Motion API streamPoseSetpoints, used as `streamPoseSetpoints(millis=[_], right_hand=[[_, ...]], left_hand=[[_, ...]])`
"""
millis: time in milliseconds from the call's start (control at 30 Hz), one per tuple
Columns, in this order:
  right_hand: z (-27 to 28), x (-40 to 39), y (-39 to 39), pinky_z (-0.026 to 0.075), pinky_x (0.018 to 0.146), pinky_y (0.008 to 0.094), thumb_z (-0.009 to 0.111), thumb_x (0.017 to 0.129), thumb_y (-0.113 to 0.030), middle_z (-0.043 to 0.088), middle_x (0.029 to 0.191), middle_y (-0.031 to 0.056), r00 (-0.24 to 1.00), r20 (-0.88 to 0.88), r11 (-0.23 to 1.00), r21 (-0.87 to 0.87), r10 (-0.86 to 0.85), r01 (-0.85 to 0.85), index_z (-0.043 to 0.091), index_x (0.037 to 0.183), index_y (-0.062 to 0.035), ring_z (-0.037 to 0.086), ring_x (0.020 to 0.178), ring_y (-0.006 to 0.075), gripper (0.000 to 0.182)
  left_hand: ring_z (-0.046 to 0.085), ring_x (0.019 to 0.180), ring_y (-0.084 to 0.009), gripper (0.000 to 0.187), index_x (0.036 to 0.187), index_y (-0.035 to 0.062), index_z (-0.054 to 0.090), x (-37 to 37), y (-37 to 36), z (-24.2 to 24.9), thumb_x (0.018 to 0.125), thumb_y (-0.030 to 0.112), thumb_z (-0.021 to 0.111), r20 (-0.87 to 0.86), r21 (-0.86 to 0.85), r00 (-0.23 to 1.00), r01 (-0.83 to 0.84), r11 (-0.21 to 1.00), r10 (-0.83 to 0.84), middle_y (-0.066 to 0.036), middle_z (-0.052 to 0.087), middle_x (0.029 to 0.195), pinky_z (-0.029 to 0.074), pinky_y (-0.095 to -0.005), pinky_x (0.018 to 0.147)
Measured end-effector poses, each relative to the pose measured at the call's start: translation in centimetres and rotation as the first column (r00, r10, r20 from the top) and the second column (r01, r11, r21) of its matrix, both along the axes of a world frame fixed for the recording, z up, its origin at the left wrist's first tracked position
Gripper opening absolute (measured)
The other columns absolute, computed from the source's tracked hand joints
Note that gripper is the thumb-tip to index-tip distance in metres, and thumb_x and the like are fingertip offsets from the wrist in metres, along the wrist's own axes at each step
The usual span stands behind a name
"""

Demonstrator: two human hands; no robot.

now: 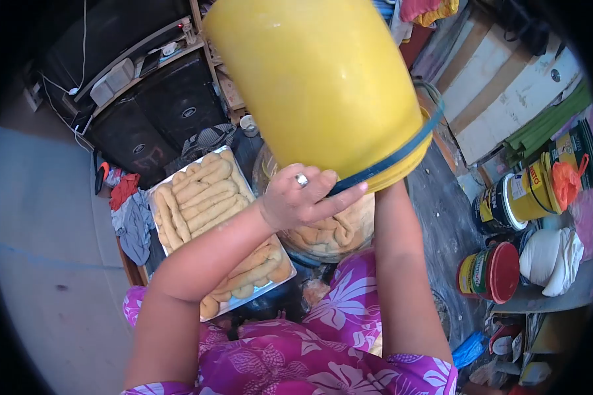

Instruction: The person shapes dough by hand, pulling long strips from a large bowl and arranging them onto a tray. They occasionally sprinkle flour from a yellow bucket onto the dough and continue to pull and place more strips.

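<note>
A large yellow bucket [316,79] is tipped over, its bottom up and its blue-banded rim low and toward me. My left hand [303,194], with a ring on one finger, grips the rim, fingers wrapped round its edge. My right forearm goes up into the bucket's mouth, and the hand itself is hidden inside. Below the bucket a round wooden-looking board or basin [362,224] holds twisted pieces of dough. At its left lies a metal tray [260,289] filled with rows of long dough rolls [207,204].
Black speakers [188,99] stand behind the tray, with a white cup [248,125] nearby. At the right are a red-lidded bucket [504,273], a yellow paint bucket [530,191] and a white cloth bundle [550,260]. Crumpled clothes [135,224] lie left of the tray.
</note>
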State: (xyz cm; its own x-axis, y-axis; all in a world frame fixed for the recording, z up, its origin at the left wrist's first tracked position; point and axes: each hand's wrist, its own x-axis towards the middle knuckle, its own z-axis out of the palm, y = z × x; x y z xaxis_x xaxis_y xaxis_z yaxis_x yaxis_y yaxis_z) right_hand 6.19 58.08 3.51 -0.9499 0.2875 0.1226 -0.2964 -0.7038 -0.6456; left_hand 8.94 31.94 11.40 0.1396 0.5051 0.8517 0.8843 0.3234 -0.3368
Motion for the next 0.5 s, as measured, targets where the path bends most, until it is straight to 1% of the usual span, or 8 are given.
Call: streamPoseSetpoints(millis=[100,133,200,233,267,367,433,500], right_hand=[[-0.1,1.6,1.4,0.031,0.102,0.0449,0.033,0.089,-0.06,0.031,0.142,0.009,0.998,-0.046,0.995,-0.086,-0.048,0.044,0.03,0.137,-0.0092,0.032,0.129,0.0267,0.07],[-0.3,2.0,1.5,0.031,0.102,0.0449,0.033,0.089,-0.059,0.031,0.142,0.009,0.997,-0.053,0.993,-0.108,-0.059,0.053,0.03,0.137,-0.0091,0.032,0.129,0.0266,0.07],[-1.0,2.6,1.6,0.031,0.102,0.0447,0.034,0.089,-0.059,0.032,0.141,0.0091,0.996,-0.056,0.989,-0.136,-0.07,0.062,0.031,0.137,-0.0089,0.033,0.129,0.0266,0.069],[-1.3,2.8,1.6,0.031,0.102,0.0447,0.034,0.089,-0.058,0.033,0.141,0.0091,0.995,-0.058,0.987,-0.142,-0.079,0.07,0.031,0.136,-0.0088,0.033,0.128,0.0266,0.068],[-1.3,3.2,1.7,0.031,0.102,0.0446,0.034,0.089,-0.058,0.033,0.141,0.0092,0.994,-0.064,0.986,-0.148,-0.089,0.079,0.031,0.136,-0.0087,0.033,0.128,0.0266,0.068],[-1.4,4.3,2.3,0.031,0.102,0.0444,0.035,0.09,-0.057,0.034,0.14,0.0093,0.991,-0.074,0.981,-0.168,-0.113,0.099,0.032,0.136,-0.0084,0.034,0.127,0.0266,0.067],[-1.2,5.3,2.6,0.032,0.102,0.0442,0.036,0.09,-0.056,0.035,0.139,0.0093,0.989,-0.079,0.978,-0.177,-0.124,0.109,0.033,0.135,-0.0082,0.035,0.127,0.0266,0.066],[-1.0,6.0,2.5,0.032,0.102,0.0441,0.036,0.09,-0.055,0.036,0.139,0.0094,0.987,-0.087,0.976,-0.181,-0.136,0.119,0.033,0.135,-0.008,0.035,0.127,0.0265,0.065]], left_hand=[[0.042,0.063,-0.0073,0.052,0.122,0.0293,0.053,-1.5,1.0,0.5,0.072,0.015,0.056,-0.126,-0.068,0.976,0.168,0.983,-0.176,0.004,0.041,0.082,0.037,-0.022,0.065],[0.042,0.063,-0.0073,0.052,0.122,0.0293,0.053,-2.0,1.1,0.4,0.072,0.015,0.056,-0.123,-0.07,0.978,0.16,0.985,-0.167,0.004,0.041,0.082,0.037,-0.022,0.065],[0.048,0.07,-0.0129,0.05,0.121,0.0238,0.052,-2.2,1.1,-0.1,0.073,0.013,0.06,-0.069,-0.198,0.972,0.206,0.958,-0.223,0.001,0.046,0.084,0.041,-0.0254,0.064],[0.047,0.073,-0.0132,0.055,0.124,0.0232,0.048,-2.1,1.1,-0.3,0.071,0.015,0.061,-0.054,-0.204,0.992,0.098,0.974,-0.111,0.001,0.047,0.085,0.041,-0.0291,0.067],[0.047,0.073,-0.0132,0.055,0.124,0.0232,0.048,-2.4,1.0,-0.3,0.071,0.015,0.061,-0.049,-0.206,0.993,0.099,0.974,-0.111,0.001,0.047,0.085,0.041,-0.0291,0.067],[0.048,0.074,-0.0147,0.047,0.114,0.02,0.053,-3.1,1.2,-0.3,0.068,0.014,0.06,-0.02,-0.208,0.994,0.098,0.973,-0.105,0.001,0.047,0.084,0.042,-0.031,0.067],[0.046,0.072,-0.0132,0.03,0.099,0.0201,0.052,-3.1,2.3,-0.9,0.07,0.016,0.055,-0.016,-0.054,0.989,0.148,0.988,-0.149,0.002,0.042,0.082,0.04,-0.028,0.068],[0.046,0.071,-0.014,0.025,0.094,0.0188,0.051,-2.4,2.9,-0.9,0.07,0.016,0.056,0.014,-0.007,0.992,0.128,0.992,-0.128,0.002,0.043,0.082,0.04,-0.0286,0.068]])
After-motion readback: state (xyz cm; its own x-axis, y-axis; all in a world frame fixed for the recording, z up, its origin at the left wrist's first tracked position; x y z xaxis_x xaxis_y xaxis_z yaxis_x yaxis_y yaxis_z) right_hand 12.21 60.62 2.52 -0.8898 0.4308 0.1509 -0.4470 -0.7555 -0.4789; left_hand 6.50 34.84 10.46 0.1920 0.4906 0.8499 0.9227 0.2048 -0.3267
